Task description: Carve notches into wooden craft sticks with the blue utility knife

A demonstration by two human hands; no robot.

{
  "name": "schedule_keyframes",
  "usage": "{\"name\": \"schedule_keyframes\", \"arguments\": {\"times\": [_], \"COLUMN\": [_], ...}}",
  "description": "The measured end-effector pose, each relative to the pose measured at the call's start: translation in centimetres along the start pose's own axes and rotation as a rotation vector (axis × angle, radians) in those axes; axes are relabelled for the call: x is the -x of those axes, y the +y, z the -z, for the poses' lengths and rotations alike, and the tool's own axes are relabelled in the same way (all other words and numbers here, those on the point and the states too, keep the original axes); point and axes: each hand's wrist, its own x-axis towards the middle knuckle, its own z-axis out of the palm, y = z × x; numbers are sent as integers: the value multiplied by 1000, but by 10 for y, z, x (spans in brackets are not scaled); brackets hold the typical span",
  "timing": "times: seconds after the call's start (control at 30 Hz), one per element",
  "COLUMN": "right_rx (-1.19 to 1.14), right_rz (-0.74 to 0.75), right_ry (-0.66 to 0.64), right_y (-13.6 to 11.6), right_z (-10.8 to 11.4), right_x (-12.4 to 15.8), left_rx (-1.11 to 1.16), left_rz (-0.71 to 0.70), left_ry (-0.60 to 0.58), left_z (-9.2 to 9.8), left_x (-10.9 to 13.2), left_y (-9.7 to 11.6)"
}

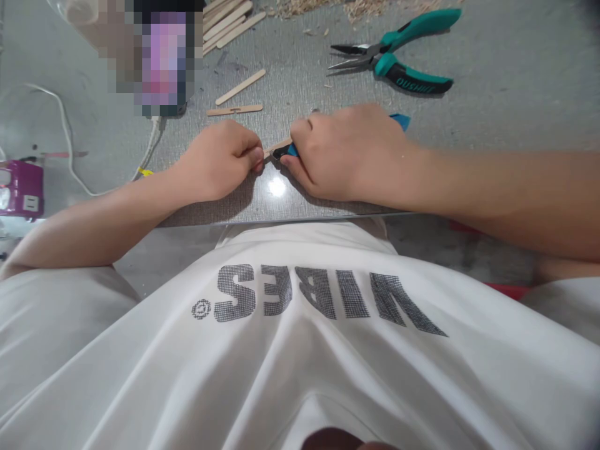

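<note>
A wooden craft stick (280,144) spans the small gap between my hands near the table's front edge. My left hand (222,159) is closed, pinching the stick's left end between thumb and fingers. In my closed right hand (349,150) is a blue-and-black hand tool (284,150), whose dark tip meets the stick. Its blue end shows past the back of the hand; the fingers hide the rest, so its exact kind is unclear. Just beyond my left hand lie a stick with a notch in its middle (248,109) and a plain craft stick (240,87).
Long-nose pliers with green-and-black handles (412,53) lie beyond my right hand. Several craft sticks (229,25) are piled at the back, beside wood shavings (300,6). At left are a blurred-out device (164,56), a white cable (70,140) and a purple box (28,187).
</note>
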Motion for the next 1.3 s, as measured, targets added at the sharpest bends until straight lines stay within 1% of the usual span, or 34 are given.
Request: {"name": "schedule_keyframes", "arguments": {"times": [0.1, 0.2, 0.33, 0.47, 0.77, 0.9, 1.0, 1.07, 1.23, 1.3], "right_rx": [-11, 116, 365, 410, 444, 433, 425, 420, 411, 409], "right_rz": [-60, -84, -40, -15, -16, 1, 8, 10, 19, 19], "right_ry": [-23, -46, -74, -96, -87, -76, -109, -127, -132, -137], "right_y": [-4, -10, -15, -16, -6, -6, -9, -10, -11, -11], "right_z": [2, 5, 9, 10, 7, 8, 11, 13, 14, 14], "right_x": [2, 4, 7, 8, 7, 5, 4, 3, 1, 1], "left_rx": [127, 240, 316, 362, 218, 67, -25, -40, -51, -54], "left_rz": [-62, -71, -22, 0, -31, 10, 43, 46, -20, -15], "left_ry": [-29, -71, -69, -59, 23, 56, 66, 71, 98, 101], "left_z": [2, 5, 9, 10, 4, 3, -1, -3, -6, -6], "left_x": [-2, 0, 6, 10, 9, 12, 14, 15, 15, 15], "left_y": [-8, -13, -9, -3, -4, 3, 6, 4, -2, -2]}}
